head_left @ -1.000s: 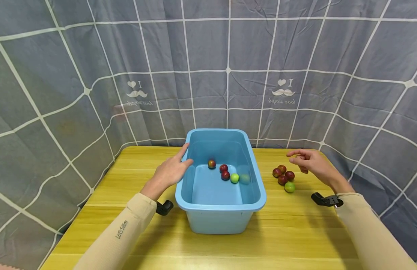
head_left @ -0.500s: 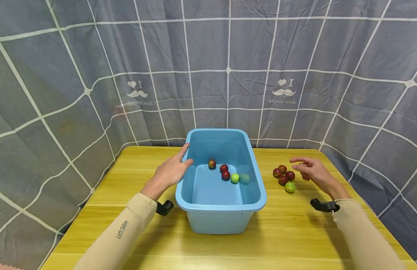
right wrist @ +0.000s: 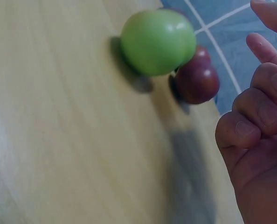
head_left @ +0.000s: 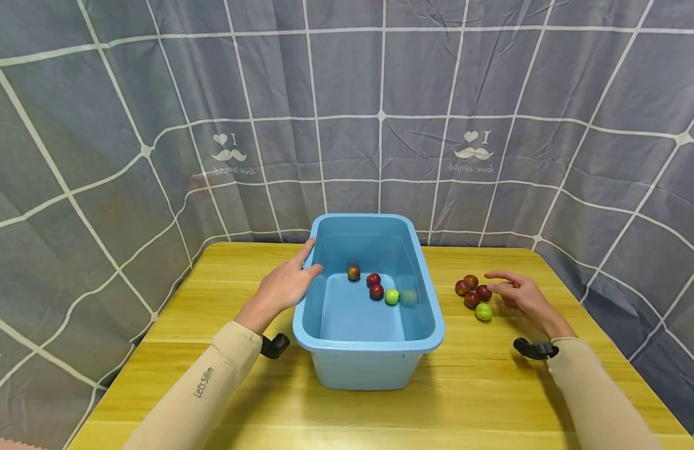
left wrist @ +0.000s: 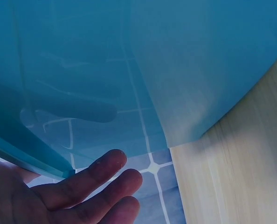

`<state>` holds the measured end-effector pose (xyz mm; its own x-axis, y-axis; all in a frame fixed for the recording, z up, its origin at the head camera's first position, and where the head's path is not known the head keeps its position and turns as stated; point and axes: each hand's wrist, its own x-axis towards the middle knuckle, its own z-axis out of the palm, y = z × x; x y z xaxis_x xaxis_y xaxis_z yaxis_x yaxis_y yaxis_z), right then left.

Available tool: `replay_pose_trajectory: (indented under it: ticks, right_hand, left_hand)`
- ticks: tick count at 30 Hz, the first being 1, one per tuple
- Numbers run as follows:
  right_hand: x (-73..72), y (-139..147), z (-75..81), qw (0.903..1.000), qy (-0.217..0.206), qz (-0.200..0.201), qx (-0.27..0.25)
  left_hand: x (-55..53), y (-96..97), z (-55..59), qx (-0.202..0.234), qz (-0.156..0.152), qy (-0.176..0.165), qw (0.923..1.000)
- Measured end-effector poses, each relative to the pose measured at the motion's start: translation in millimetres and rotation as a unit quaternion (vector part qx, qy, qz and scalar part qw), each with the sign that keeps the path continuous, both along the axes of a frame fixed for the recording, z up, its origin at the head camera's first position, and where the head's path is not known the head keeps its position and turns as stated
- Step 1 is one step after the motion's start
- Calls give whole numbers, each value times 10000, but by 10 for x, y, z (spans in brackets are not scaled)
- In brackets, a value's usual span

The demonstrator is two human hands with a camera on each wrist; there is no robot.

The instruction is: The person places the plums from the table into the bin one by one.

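A light-blue plastic bin stands mid-table with three dark-red plums and a round green fruit on its floor. My left hand rests on its left rim, the thumb over the edge. In the left wrist view, other fingers extend loosely outside the bin wall. To the bin's right, several dark-red plums lie clustered with another green fruit. My right hand hovers at the cluster's right side, index finger stretched towards a plum, the other fingers curled in, holding nothing.
The yellow wood-grain table carries both bin and fruit. A grey curtain with white grid lines hangs behind the table and along both sides. Black straps sit at both wrists.
My right hand has moved down and slightly left, with its fingertips now close beside the plum cluster. My left hand has kept its place on the bin's rim.
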<state>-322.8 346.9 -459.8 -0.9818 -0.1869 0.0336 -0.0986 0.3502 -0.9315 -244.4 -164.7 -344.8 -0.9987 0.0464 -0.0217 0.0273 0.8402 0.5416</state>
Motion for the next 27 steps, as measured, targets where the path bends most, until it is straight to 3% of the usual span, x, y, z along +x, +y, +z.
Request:
replay_pose_trajectory:
  ticks: [10, 27]
  right_hand:
    - [-44, 73, -190, 9987, -317, -328, 235]
    - [-104, 73, -264, 9975, -267, -376, 530]
  left_hand:
    - [-6, 7, -3, -9, -6, -27, 10000]
    - [-7, 13, 24, -57, -1, -37, 10000]
